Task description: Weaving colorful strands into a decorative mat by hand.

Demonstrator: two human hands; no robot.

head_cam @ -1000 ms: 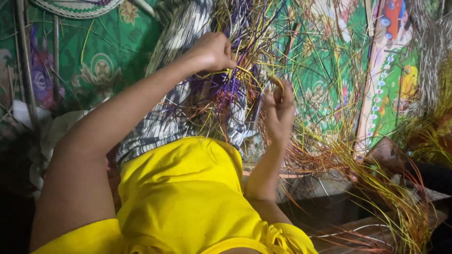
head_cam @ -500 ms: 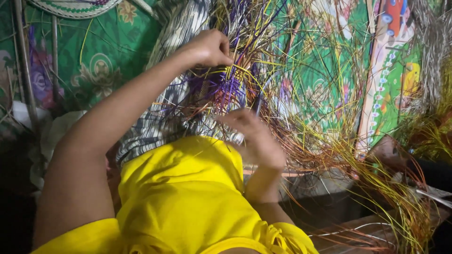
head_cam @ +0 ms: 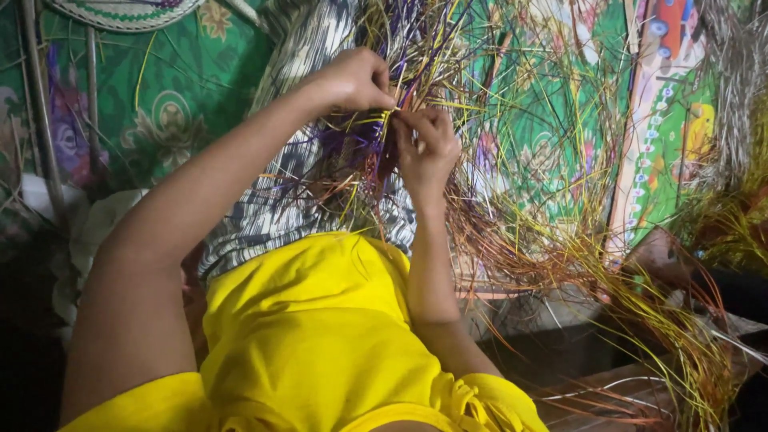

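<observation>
While your two hands meet in the middle of the bundle, many loose strands cross around them and hide part of the work. Your left hand (head_cam: 352,80) is closed, its fingers pressed together and pinching a few of the thin coloured strands (head_cam: 416,48) just at the fingertips. Your right hand (head_cam: 428,148) sits directly below and touches the same spot; its fingers curl inward and grip the strands too, but which strand each finger holds cannot be told, because the fibres overlap.

Above the fingers, purple, yellow and orange strands fan upward and outward. Below the fingers, a darker purple tuft (head_cam: 352,144) hangs over a grey patterned cloth (head_cam: 280,200) that covers your lap. To the right of the fingers, a thick spread of orange and yellow fibres (head_cam: 640,304) runs down to the lower right. Well to the upper left of the fingers, the edge of a woven round piece (head_cam: 120,12) shows.

The held strands have their long axis nearly upright, leaning a little to the right, with the free ends pointing away from you.

Under everything lies a green floral mat (head_cam: 176,104). You wear a yellow garment (head_cam: 320,336).
</observation>
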